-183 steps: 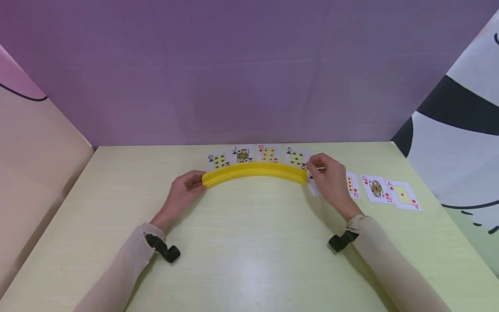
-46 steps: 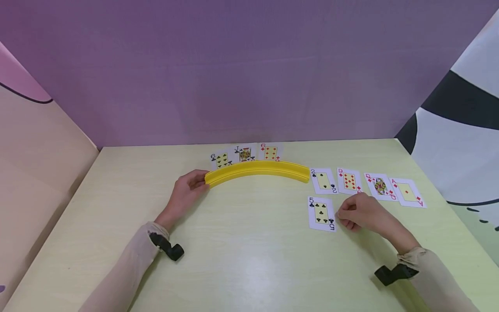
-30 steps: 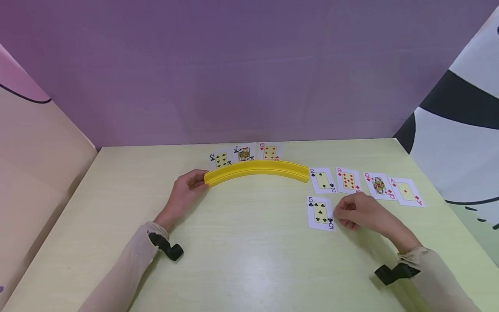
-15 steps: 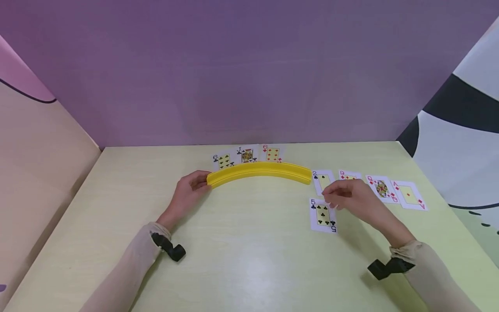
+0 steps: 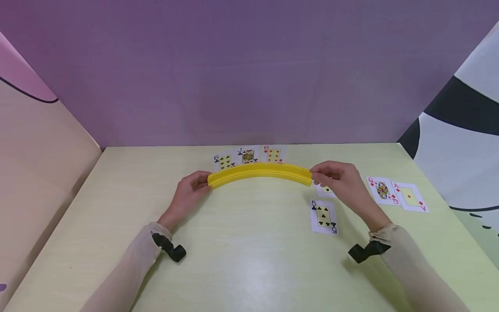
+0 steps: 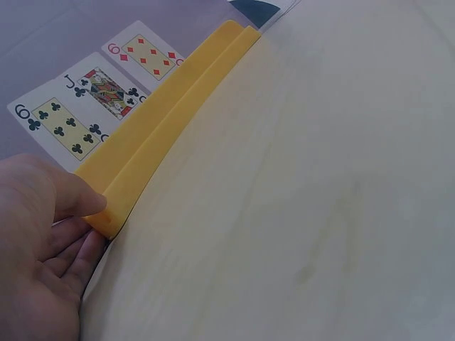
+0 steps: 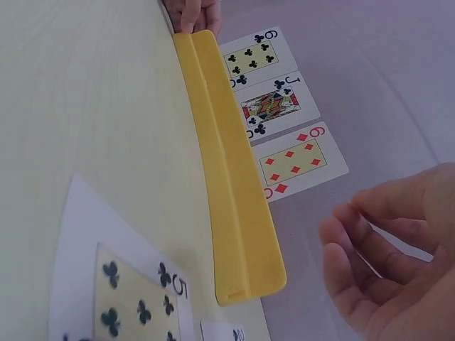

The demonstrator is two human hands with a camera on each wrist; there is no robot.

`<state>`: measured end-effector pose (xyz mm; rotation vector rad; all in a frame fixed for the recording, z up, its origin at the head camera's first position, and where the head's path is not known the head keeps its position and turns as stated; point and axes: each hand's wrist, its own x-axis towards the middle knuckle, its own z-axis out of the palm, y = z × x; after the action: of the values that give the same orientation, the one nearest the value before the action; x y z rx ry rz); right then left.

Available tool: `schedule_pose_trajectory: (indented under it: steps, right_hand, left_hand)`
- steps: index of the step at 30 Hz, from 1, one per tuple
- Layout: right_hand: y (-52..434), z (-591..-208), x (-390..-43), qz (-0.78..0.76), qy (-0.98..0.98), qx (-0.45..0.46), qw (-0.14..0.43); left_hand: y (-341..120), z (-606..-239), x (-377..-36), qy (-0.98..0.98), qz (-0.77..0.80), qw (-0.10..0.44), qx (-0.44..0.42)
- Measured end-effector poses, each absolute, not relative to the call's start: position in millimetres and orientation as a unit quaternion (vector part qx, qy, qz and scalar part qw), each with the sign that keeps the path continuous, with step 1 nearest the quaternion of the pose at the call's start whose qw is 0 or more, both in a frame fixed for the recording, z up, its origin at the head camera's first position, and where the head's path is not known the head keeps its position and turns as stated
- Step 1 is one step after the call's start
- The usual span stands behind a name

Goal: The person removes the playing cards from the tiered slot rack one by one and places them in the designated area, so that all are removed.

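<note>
On pale wood, left hand [image 5: 189, 192] grips curved yellow plastic rack [image 5: 259, 172]; right hand [image 5: 340, 180] hovers loosely curled.

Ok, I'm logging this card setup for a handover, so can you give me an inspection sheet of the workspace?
Surface: pale green table, bare in front.
Job's things: curved yellow card holder with the six of clubs, jack of clubs and six of diamonds standing in it.
Clutter: five of clubs, queen of diamonds and ace of diamonds flat on the table; another card partly hidden by the right hand.
Grippers: left hand holds the holder's left end; right hand is at its right end, empty.
Cables: nothing seen.
Surroundings: purple backdrop.
</note>
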<state>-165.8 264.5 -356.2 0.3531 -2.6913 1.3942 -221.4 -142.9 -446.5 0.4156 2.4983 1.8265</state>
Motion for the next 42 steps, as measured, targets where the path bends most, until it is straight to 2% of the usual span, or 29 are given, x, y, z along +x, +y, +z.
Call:
schedule_pose_trajectory:
  steps: [11,19,24,32,42]
  right_hand:
    - [239.8,-357.1,-194.9,0.482,-0.863,0.098,0.112]
    - [220.2,-359.7,-214.6,0.501,-0.853,0.073,0.129]
    - [209.5,-361.7,-218.6,0.516,-0.845,0.056,0.133]
    - [197.7,-368.3,-219.8,0.51,-0.853,0.04,0.102]
    - [192.9,-372.2,-221.0,0.477,-0.871,0.037,0.109]
  left_hand:
    - [-140.3,-446.6,-222.2,0.81,0.573,0.018,0.126]
    - [-142.6,-446.5,-220.8,0.8,0.584,0.016,0.133]
    - [-143.8,-445.5,-220.4,0.8,0.585,0.009,0.136]
    - [-143.6,-446.8,-219.2,0.798,0.587,0.012,0.139]
    - [-141.4,-439.4,-215.1,0.799,0.587,0.014,0.131]
